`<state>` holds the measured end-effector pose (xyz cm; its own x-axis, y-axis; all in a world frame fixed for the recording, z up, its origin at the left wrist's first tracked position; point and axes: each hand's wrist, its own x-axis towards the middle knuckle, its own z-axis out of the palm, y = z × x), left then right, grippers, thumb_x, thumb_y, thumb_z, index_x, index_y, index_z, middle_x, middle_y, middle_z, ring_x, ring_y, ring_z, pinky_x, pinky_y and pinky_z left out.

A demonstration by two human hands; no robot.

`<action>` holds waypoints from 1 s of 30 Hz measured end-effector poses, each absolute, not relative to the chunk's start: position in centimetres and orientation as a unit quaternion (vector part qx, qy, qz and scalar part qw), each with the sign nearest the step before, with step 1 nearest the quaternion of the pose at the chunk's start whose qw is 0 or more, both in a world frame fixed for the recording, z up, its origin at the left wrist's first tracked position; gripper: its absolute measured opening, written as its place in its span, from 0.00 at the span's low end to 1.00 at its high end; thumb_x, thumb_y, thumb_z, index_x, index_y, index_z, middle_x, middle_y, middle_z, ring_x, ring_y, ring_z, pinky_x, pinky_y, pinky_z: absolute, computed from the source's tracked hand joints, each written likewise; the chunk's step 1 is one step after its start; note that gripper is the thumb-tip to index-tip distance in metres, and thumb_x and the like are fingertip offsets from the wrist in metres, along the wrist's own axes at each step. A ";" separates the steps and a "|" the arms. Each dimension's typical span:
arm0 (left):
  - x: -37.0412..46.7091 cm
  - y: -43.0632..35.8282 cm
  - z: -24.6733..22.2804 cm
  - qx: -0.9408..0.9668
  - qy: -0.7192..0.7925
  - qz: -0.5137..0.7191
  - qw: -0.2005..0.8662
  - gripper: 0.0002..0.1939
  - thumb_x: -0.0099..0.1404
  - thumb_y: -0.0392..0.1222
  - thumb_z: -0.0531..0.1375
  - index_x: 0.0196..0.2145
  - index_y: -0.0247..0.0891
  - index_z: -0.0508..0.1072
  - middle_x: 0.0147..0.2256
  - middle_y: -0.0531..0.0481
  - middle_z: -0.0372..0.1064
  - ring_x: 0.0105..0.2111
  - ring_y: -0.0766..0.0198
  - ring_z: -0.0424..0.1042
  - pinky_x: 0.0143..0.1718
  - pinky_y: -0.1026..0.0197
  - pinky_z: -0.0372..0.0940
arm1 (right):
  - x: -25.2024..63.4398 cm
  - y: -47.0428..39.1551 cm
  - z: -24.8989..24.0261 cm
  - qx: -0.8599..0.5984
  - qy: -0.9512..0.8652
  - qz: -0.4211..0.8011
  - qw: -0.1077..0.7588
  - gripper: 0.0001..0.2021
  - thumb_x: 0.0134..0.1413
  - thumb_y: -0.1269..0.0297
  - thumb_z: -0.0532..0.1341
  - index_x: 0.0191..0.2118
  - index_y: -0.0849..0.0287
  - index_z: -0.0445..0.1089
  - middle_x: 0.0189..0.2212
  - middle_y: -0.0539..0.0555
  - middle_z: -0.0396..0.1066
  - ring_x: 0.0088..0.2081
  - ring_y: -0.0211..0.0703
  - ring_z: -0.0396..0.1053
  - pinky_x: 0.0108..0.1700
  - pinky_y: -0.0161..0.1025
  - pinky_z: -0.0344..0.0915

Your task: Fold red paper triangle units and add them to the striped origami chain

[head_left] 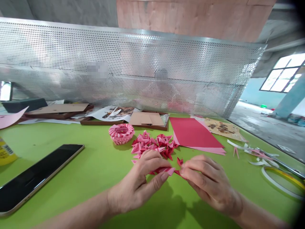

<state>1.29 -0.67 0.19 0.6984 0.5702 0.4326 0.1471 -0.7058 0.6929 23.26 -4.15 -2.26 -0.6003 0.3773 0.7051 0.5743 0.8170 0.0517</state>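
Thumb and fingers of my left hand [140, 186] are closed around a short row of folded pink and red paper pieces [170, 171], partly hidden by the fingers. My right hand [209, 181] pinches a red folded paper piece [177, 172] at the row's right end; the two look to be touching. Another small red folded piece [179, 161] shows just beyond the right fingertips. Past my hands lies a loose pile of folded pink and red paper pieces [152, 142]. To its left stands a round pink and red woven paper bowl [121, 136] with a striped rim.
A phone [40, 175] lies at left, near a yellow object [6, 152]. Red and pink paper sheets [195, 132] lie behind my right hand. Scissors [281, 162], paper scraps and a tape-like ring [281, 187] are at right. Frames and cardboard [145, 118] line a perforated metal panel [133, 73].
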 end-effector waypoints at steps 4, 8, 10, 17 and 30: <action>1.3 -0.7 0.3 0.867 0.207 0.324 0.316 0.13 0.64 0.38 0.51 0.38 0.27 0.71 0.33 0.42 0.63 0.37 0.59 0.63 0.41 0.61 0.61 | 23.3 -4.2 -2.2 -0.268 -0.885 -0.137 0.355 0.14 0.54 0.78 0.54 0.46 0.60 0.65 0.36 0.57 0.70 0.36 0.48 0.66 0.36 0.43 0.64; 1.3 -0.7 0.3 0.871 0.205 0.320 0.312 0.13 0.64 0.38 0.50 0.38 0.27 0.71 0.33 0.42 0.63 0.36 0.59 0.63 0.41 0.60 0.60 | 23.1 -4.2 -2.2 -0.264 -0.883 -0.140 0.363 0.13 0.54 0.78 0.54 0.45 0.61 0.66 0.36 0.57 0.70 0.36 0.47 0.65 0.35 0.43 0.64; 1.3 -0.8 0.3 0.872 0.199 0.323 0.309 0.13 0.64 0.37 0.50 0.38 0.27 0.71 0.33 0.42 0.63 0.35 0.59 0.63 0.40 0.59 0.61 | 23.0 -4.2 -2.3 -0.256 -0.877 -0.143 0.381 0.12 0.54 0.78 0.54 0.44 0.63 0.67 0.35 0.58 0.70 0.35 0.47 0.65 0.34 0.43 0.63; 1.4 -0.7 0.4 0.869 0.176 0.344 0.308 0.12 0.63 0.35 0.50 0.38 0.25 0.70 0.32 0.42 0.62 0.34 0.60 0.62 0.38 0.58 0.61 | 22.6 -4.3 -2.0 -0.240 -0.872 -0.140 0.403 0.10 0.54 0.80 0.55 0.41 0.66 0.68 0.34 0.59 0.70 0.34 0.47 0.64 0.33 0.42 0.63; 1.3 -0.9 0.4 0.897 0.128 0.348 0.239 0.10 0.61 0.30 0.52 0.37 0.23 0.70 0.31 0.41 0.63 0.33 0.60 0.60 0.37 0.56 0.60 | 22.6 -4.5 -1.2 -0.205 -0.873 -0.217 0.386 0.11 0.61 0.75 0.50 0.37 0.67 0.70 0.34 0.58 0.71 0.34 0.44 0.65 0.32 0.40 0.63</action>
